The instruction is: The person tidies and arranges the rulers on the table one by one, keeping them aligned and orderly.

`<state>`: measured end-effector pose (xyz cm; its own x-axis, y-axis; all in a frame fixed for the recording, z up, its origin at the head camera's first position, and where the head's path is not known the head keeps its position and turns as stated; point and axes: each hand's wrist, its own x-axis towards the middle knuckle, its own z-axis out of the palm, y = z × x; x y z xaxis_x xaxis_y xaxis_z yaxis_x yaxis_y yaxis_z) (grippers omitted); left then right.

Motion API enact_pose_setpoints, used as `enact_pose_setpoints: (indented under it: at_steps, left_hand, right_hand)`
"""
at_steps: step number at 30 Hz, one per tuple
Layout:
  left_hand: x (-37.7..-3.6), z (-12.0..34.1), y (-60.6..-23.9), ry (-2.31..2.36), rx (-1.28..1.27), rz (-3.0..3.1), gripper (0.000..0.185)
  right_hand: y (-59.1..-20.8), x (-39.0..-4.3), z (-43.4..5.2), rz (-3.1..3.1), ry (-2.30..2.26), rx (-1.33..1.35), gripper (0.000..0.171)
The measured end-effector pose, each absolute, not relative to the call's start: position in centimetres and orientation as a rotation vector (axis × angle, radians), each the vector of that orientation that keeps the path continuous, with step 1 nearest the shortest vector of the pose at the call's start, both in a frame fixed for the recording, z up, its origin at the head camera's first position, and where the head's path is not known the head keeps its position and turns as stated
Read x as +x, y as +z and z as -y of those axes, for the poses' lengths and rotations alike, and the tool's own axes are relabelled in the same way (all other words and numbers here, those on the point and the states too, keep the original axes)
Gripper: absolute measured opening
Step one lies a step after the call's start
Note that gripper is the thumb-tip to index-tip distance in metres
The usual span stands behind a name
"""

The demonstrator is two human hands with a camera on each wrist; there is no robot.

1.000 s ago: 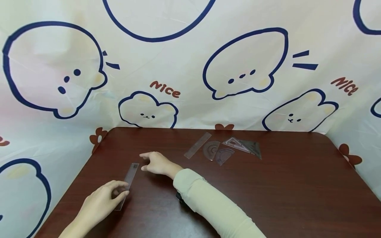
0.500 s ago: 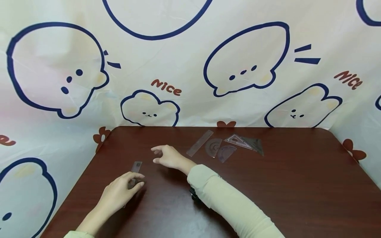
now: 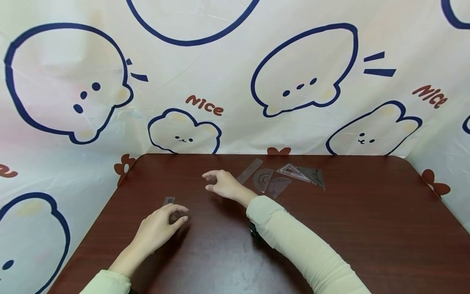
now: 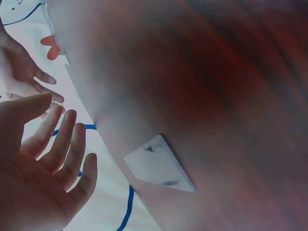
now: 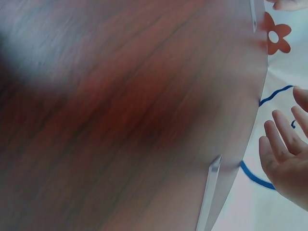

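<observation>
My left hand [image 3: 163, 224] hovers over a clear straight ruler [image 3: 169, 201] lying on the dark wooden table [image 3: 349, 228]; only the ruler's far end shows past the fingers. In the left wrist view this hand [image 4: 48, 163] has straight, spread fingers, and the ruler's end [image 4: 159, 166] lies apart from them. My right hand [image 3: 222, 184] floats with relaxed fingers and holds nothing, just left of a second clear ruler [image 3: 249, 170]. The right wrist view shows that hand [image 5: 284, 163] with its fingers out, and a ruler [image 5: 209, 197] edge-on beside it.
Two clear protractors [image 3: 262, 179] [image 3: 278, 185] and two set squares [image 3: 293, 172] [image 3: 313, 176] lie in a cluster at the table's far middle. A printed cloth [image 3: 301, 81] with cartoon faces hangs behind and around the table, whose left edge is near my left hand.
My left hand has let go of the ruler's near end and moved forward over it. My right hand has drifted right and away toward the far ruler.
</observation>
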<state>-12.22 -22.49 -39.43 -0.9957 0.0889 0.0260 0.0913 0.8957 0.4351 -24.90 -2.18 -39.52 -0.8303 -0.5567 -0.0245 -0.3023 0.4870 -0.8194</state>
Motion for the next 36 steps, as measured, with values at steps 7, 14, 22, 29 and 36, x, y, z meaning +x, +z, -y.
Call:
enact_pose_setpoints:
  at_steps: [7,14,22,29,36]
  left_hand:
    - [-13.1,21.5,-39.5,-0.7,-0.179,3.05,0.02]
    - [-13.6,20.4,-39.7,-0.701,-0.222,3.042,0.02]
    - [-14.9,19.1,-40.1,-0.735,-0.237,3.029,0.021]
    - [-15.7,18.2,-40.1,-0.76,-0.259,3.016,0.021]
    - [-16.5,17.3,-39.9,-0.746,-0.253,3.031,0.02]
  right_hand:
    - [-39.6,-25.8,0.8,-2.482,-1.266,-0.723,0.036]
    - [-39.2,-26.3,-0.2,-2.476,-1.275,-0.727,0.035]
    - [-39.2,-27.2,-1.8,-2.503,-1.28,-0.684,0.035]
    - [-39.0,-27.6,-3.5,-2.543,-1.266,-0.656,0.034]
    - [-38.8,-28.0,-4.8,-2.563,-1.256,-0.622,0.034]
